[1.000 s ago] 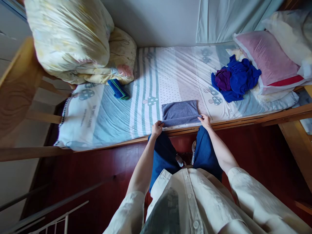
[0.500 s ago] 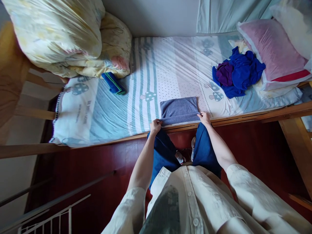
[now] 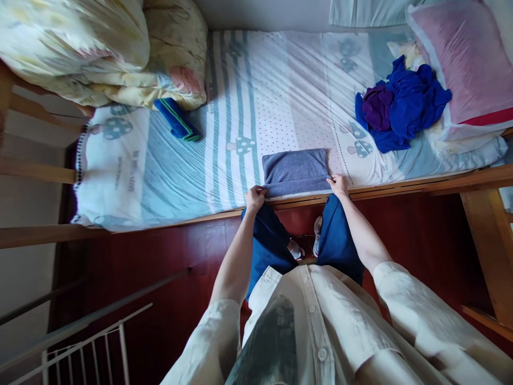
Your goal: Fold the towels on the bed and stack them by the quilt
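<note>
A grey-blue towel (image 3: 295,163) lies at the front edge of the bed, its near edge turned over in a narrow strip. My left hand (image 3: 255,198) pinches the left end of that strip. At the opposite end, my right hand (image 3: 337,185) grips the right corner between thumb and fingers. Toward the left of the bed rests a rolled dark blue towel (image 3: 177,120) with green edging. Crumpled blue cloths (image 3: 417,104) are heaped on the right, a purple cloth (image 3: 377,108) among them.
A patterned sheet (image 3: 180,171) covers the bed. Bulky yellow quilts (image 3: 172,59) fill its left end; a pink pillow (image 3: 460,64) lies at the right. A wooden rail (image 3: 420,187) runs along the front. On the floor at lower left stands a white metal rack (image 3: 86,347).
My view has tilted down a little, so the bed sits higher in the picture. Both hands keep their hold on the towel's near edge, and the fold looks much the same.
</note>
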Motion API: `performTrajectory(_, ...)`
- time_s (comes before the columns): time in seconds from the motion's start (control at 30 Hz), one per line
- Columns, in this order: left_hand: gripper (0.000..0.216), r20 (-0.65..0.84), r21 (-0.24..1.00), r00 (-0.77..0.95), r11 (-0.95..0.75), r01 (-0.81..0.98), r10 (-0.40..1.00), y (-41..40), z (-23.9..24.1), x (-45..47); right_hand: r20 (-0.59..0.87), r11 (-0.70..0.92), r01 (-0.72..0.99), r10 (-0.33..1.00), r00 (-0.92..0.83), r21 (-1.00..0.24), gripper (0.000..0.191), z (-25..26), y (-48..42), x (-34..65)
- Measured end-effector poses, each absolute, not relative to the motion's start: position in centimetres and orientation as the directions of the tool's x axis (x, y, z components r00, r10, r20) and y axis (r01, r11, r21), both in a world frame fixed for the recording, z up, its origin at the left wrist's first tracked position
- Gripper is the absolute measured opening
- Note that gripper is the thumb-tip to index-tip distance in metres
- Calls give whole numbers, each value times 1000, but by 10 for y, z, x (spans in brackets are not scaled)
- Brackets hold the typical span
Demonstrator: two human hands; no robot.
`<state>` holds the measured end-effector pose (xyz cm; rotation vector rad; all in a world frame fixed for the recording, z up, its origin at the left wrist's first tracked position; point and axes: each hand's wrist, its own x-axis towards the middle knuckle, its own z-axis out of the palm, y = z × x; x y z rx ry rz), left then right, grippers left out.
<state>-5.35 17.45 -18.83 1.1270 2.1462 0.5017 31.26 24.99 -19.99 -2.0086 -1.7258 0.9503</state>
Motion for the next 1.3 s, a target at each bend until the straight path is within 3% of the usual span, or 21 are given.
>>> performTrajectory(0.23, 15, -348, 587, -402, 531, 610, 847, 174, -187, -53, -239, -200, 754, 969, 59, -626, 22, -200, 249, 312)
performTrajectory(0.37, 26, -297, 590, -375, 477, 651, 878, 171, -185, -52, -205, -183, 747, 977, 63, -639, 31, -193, 245, 310)
performTrajectory(0.5, 42, -100, 583, -288, 291, 758, 952, 162, -181, -47, -15, 18, 780, 999, -34, -626, 33, -177, 236, 305)
performTrajectory(0.6, 47, -28, 569, -87, 87, 818, 996, 156, -178, -40, 67, 181, 770, 982, -177, -612, 32, -167, 229, 301)
performTrajectory(0.77, 62, -116, 525, 144, -62, 849, 983, 154, -181, -33, -5, 254, 753, 946, -323, -606, 36, -169, 224, 299)
performTrajectory(1.0, 74, -193, 467, 161, -53, 883, 968, 162, -200, -36, -144, 255, 804, 912, -385, -536, 58, -182, 232, 301)
performTrajectory(1.3, 74, -190, 473, 160, -52, 880, 969, 169, -207, -38, -184, 244, 814, 903, -390, -526, 67, -189, 240, 297)
